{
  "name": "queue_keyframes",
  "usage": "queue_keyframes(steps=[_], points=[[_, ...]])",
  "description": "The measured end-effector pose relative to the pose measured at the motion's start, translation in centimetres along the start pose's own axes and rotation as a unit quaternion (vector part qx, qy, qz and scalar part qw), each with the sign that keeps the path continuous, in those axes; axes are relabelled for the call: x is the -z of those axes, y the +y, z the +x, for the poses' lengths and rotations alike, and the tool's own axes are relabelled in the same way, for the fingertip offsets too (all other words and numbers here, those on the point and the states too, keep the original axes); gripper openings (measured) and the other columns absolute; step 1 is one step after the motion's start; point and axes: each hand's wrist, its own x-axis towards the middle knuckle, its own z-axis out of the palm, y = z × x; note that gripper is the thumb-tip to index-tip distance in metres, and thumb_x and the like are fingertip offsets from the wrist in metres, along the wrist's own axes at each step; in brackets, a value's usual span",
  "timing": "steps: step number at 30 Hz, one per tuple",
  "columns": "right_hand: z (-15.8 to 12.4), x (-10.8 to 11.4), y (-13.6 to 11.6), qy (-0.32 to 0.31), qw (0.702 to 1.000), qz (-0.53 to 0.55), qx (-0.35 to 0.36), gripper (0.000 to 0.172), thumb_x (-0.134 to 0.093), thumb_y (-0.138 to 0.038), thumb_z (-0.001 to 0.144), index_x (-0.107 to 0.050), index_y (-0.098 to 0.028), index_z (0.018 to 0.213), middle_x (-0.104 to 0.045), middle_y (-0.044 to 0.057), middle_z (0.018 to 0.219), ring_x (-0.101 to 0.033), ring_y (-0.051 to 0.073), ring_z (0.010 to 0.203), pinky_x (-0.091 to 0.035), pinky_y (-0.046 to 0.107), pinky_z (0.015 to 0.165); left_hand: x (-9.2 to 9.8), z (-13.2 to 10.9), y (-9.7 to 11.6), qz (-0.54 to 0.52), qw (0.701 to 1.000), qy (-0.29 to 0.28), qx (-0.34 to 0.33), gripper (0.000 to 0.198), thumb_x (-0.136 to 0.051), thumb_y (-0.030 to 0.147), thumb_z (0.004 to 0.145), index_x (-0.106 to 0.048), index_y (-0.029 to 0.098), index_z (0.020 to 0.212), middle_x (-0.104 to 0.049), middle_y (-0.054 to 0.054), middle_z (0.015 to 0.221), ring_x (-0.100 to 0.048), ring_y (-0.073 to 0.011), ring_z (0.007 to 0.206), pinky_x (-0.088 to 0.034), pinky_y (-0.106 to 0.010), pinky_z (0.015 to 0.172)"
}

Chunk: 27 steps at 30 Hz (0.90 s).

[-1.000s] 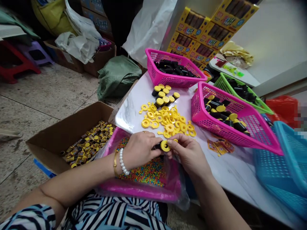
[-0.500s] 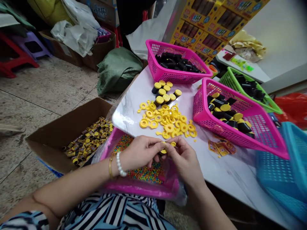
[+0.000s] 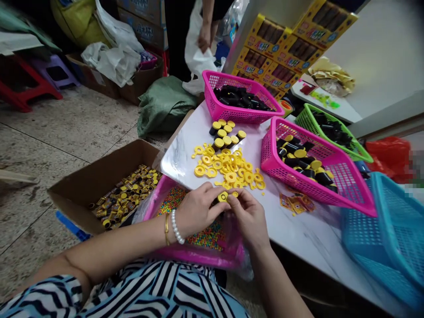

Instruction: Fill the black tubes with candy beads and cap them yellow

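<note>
Marble table (image 3: 308,234) | left hand (image 3: 200,210): yellow-capped black tube (image 3: 223,197) | right hand (image 3: 248,216): yellow ring (image 3: 235,194)

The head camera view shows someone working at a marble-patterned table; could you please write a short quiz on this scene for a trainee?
1. Which hand wears the pearl bracelet?
2. True or false: the yellow-capped black cylinder is held over a tray of coloured beads.
3. What colour is that tray?

Key:
1. The left hand.
2. True.
3. Pink.
</note>
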Motion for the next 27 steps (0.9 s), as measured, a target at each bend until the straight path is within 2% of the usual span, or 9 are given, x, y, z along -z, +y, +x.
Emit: queue_keyframes(steps=[3,7,12,14,18,21,24,27], points=[[0.3,1.1,-0.1,-0.026,0.995,0.085,-0.054,0.036,-0.071,-0.051,0.078,-0.068,-0.017,0.088,-0.063,0.002,0.071,-0.054,0.01,0.056,-0.046,0.023,0.054,-0.4,0.0,-0.5,-0.005,1.0,0.022,-0.017,0.028,-0.06,0.035,0.093,-0.067,0.016,0.111,-0.054,-0.001,0.077,-0.056,-0.0145,0.071,-0.051,-0.027,0.068],[1.5,2.4,-1.1,-0.097,0.977,0.135,-0.137,0.037,-0.081,-0.047,0.067,-0.069,-0.015,0.081,-0.063,0.002,0.065,-0.054,0.008,0.053,-0.043,0.02,0.05,-0.6,-0.1,-1.3,-0.01,0.998,0.037,-0.051,0.035,-0.054,0.04,0.096,-0.065,0.014,0.116,-0.057,-0.003,0.08,-0.056,-0.0143,0.071,-0.051,-0.027,0.068],[2.6,1.4,-2.4,-0.172,0.964,0.085,-0.183,0.042,-0.085,-0.042,0.063,-0.053,-0.019,0.077,-0.046,-0.009,0.047,-0.033,0.004,0.037,-0.023,0.016,0.037,-0.9,-0.4,-1.8,-0.036,0.999,0.018,-0.031,0.037,-0.056,0.042,0.095,-0.065,0.014,0.118,-0.064,-0.004,0.081,-0.058,-0.0134,0.069,-0.049,-0.025,0.066],[2.5,0.4,-2.6,-0.167,0.97,0.045,-0.169,0.044,-0.083,-0.041,0.067,-0.045,-0.02,0.075,-0.042,-0.011,0.049,-0.03,0.003,0.039,-0.02,0.015,0.037,-1.2,-0.6,-1.8,-0.069,0.998,-0.002,-0.001,0.035,-0.058,0.041,0.094,-0.065,0.016,0.118,-0.062,0.0,0.071,-0.055,-0.0112,0.061,-0.045,-0.022,0.061],[1.5,-0.7,-2.4,-0.105,0.991,-0.013,-0.087,0.046,-0.077,-0.043,0.073,-0.038,-0.019,0.073,-0.036,-0.011,0.056,-0.032,0.003,0.047,-0.025,0.014,0.043,-1.6,-0.8,-1.7,-0.13,0.988,-0.013,0.084,0.035,-0.06,0.036,0.093,-0.064,0.017,0.121,-0.047,0.008,0.052,-0.042,-0.0072,0.047,-0.034,-0.018,0.051],[0.6,-0.5,-2.1,-0.101,0.99,-0.037,-0.094,0.047,-0.072,-0.05,0.076,-0.036,-0.021,0.077,-0.038,-0.012,0.053,-0.032,0.004,0.04,-0.026,0.016,0.039,-1.5,-0.5,-1.8,-0.165,0.979,-0.04,0.113,0.024,-0.065,0.034,0.088,-0.07,0.016,0.103,-0.043,0.01,0.05,-0.039,-0.0065,0.046,-0.03,-0.018,0.049],[0.2,0.0,-2.1,-0.112,0.983,-0.076,-0.123,0.047,-0.066,-0.061,0.078,-0.039,-0.022,0.084,-0.045,-0.011,0.05,-0.039,0.007,0.034,-0.031,0.018,0.035,-1.2,-0.1,-2.3,-0.198,0.969,-0.088,0.117,0.018,-0.068,0.032,0.086,-0.071,0.015,0.088,-0.048,0.009,0.049,-0.043,-0.0072,0.046,-0.031,-0.018,0.049],[0.1,-0.1,-2.4,-0.128,0.98,-0.092,-0.12,0.05,-0.065,-0.062,0.078,-0.043,-0.021,0.097,-0.049,-0.01,0.051,-0.045,0.009,0.037,-0.036,0.018,0.037,-1.2,-0.3,-2.7,-0.182,0.974,-0.092,0.103,0.018,-0.064,0.024,0.087,-0.072,0.018,0.102,-0.06,0.006,0.058,-0.054,-0.0104,0.053,-0.041,-0.019,0.056]])
